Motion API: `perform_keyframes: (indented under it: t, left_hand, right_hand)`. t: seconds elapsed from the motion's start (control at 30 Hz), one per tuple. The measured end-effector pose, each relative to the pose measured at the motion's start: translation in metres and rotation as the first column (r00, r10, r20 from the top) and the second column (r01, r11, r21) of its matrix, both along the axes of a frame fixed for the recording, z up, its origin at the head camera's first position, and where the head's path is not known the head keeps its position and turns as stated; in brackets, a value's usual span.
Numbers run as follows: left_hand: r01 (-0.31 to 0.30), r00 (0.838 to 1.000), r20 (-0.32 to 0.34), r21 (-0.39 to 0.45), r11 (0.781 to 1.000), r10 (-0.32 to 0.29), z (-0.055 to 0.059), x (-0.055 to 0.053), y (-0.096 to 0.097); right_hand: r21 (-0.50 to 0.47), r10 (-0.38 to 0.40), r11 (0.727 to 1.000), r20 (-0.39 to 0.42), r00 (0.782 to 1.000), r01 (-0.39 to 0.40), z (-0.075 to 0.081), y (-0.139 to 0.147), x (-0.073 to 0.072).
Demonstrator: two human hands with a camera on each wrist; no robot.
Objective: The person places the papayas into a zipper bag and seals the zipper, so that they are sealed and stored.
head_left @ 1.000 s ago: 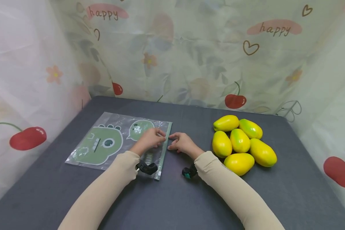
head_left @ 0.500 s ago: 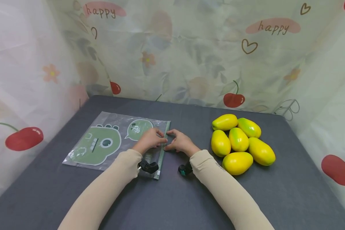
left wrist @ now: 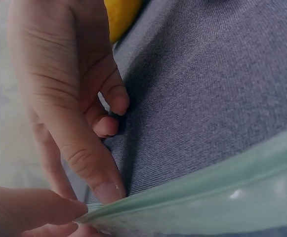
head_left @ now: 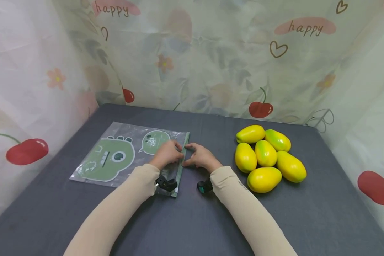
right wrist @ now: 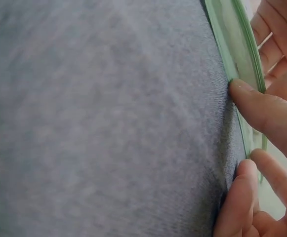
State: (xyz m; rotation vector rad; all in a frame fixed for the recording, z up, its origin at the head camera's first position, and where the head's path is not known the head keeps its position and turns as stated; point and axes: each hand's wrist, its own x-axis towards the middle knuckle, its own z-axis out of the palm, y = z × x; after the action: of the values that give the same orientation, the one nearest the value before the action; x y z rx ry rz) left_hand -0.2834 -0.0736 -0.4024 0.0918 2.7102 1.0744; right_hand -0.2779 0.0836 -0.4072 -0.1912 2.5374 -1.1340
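A clear zip bag with green cartoon prints lies flat on the left half of the table, its green zip edge facing right. My left hand reaches over the bag and pinches that edge between thumb and finger. From the other side my right hand holds the same edge at its fingertips. In the left wrist view the right thumb lies on the green strip, close to the left fingertips. The right wrist view has the two green strips standing slightly apart along the edge.
Several yellow mangoes, some tinged green, sit in a cluster to the right of my right hand. A dark grey cloth covers the table. Printed curtains rise behind it and at both sides.
My right hand has moved a little left, from just beside the bag's green edge onto it. The left hand stays on the edge, and the mangoes lie as before.
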Motion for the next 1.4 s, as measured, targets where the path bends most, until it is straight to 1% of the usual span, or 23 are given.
perform_keyframes:
  t: [0.2,0.3,0.5,0.63,0.7,0.83,1.0,1.23,1.4]
  left_hand:
    - [0.005,1.0,-0.007,-0.018,1.0,-0.005,0.005,0.0,-0.001]
    - [0.005,1.0,-0.019,-0.041,0.999,-0.006,0.01,0.0,-0.002]
    - [-0.013,0.996,-0.087,-0.112,0.994,0.003,0.026,0.002,-0.006]
    - [-0.024,0.994,-0.108,-0.144,0.989,0.009,0.038,0.004,-0.011]
    - [-0.033,0.994,-0.108,-0.135,0.99,0.018,0.045,0.005,-0.013]
    - [-0.049,0.991,-0.125,-0.088,0.995,0.038,0.06,0.008,-0.017]
    - [-0.071,0.986,-0.156,-0.046,0.996,0.063,0.076,0.012,-0.022]
    - [-0.065,0.984,-0.164,0.021,0.998,0.067,0.097,0.015,-0.03]
    - [-0.079,0.981,-0.174,0.032,0.996,0.083,0.112,0.016,-0.038]
  right_hand:
    - [0.02,-0.013,1.0,-0.007,1.0,0.013,0.0,-0.001,-0.001]
    - [0.062,-0.024,0.998,-0.026,0.999,0.025,0.0,-0.002,0.0]
    - [0.175,-0.035,0.983,-0.063,0.997,0.045,0.002,-0.005,0.002]
    - [0.185,-0.043,0.981,-0.064,0.997,0.054,0.004,-0.007,0.003]
    - [0.182,-0.046,0.982,-0.063,0.997,0.056,0.004,-0.007,0.004]
    - [0.177,-0.051,0.982,-0.061,0.997,0.061,0.004,-0.006,0.003]
    - [0.181,-0.052,0.982,-0.055,0.997,0.061,0.003,-0.006,0.002]
    - [0.178,-0.057,0.982,-0.055,0.997,0.066,0.002,-0.006,0.002]
    - [0.172,-0.054,0.983,-0.06,0.997,0.063,0.003,-0.006,0.003]
